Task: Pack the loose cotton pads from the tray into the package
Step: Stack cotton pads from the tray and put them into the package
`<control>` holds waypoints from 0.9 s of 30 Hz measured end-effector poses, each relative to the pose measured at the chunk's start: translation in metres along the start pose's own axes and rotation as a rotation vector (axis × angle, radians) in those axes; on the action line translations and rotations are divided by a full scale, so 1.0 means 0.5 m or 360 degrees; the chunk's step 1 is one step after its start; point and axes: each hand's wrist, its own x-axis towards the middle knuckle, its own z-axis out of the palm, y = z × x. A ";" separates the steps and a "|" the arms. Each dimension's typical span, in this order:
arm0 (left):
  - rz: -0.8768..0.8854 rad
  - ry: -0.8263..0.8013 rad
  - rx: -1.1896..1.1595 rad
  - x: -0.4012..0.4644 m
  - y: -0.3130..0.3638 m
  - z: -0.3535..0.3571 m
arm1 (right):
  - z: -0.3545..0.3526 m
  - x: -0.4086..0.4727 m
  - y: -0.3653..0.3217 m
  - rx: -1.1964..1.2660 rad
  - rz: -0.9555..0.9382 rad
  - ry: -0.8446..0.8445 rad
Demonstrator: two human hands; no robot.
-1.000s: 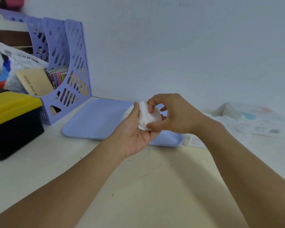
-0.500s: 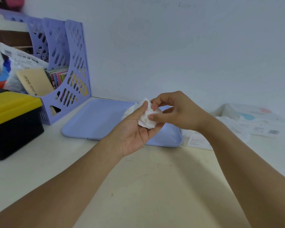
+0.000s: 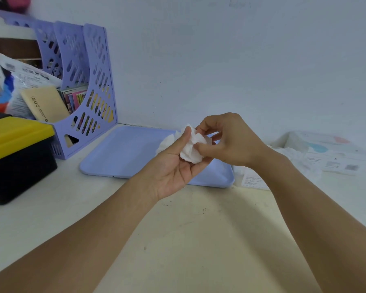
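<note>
Above the flat lilac plastic tray (image 3: 123,151), the left hand (image 3: 173,166) cups crumpled white cotton pads (image 3: 191,149); the right hand (image 3: 226,142) pinches them. Best square them before reaching the package.

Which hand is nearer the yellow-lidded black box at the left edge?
Left. The left hand holds the cotton pads over the tray, on the side toward the yellow-lidded black box. The right hand pinches the pads from the far side.
</note>
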 end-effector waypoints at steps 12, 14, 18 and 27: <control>-0.0019 0.0096 -0.0101 -0.009 0.008 0.002 | -0.009 0.000 0.004 0.0327 0.0119 -0.0074; -0.0017 0.0112 -0.0067 -0.008 0.007 0.003 | -0.010 0.000 0.003 0.0351 0.0163 -0.0073; -0.0025 0.0151 -0.0014 -0.007 0.002 0.003 | -0.014 0.000 -0.002 0.0370 0.0184 -0.0094; -0.0041 0.0348 -0.0206 0.008 0.005 -0.015 | -0.006 0.001 -0.006 0.0276 -0.0028 0.0367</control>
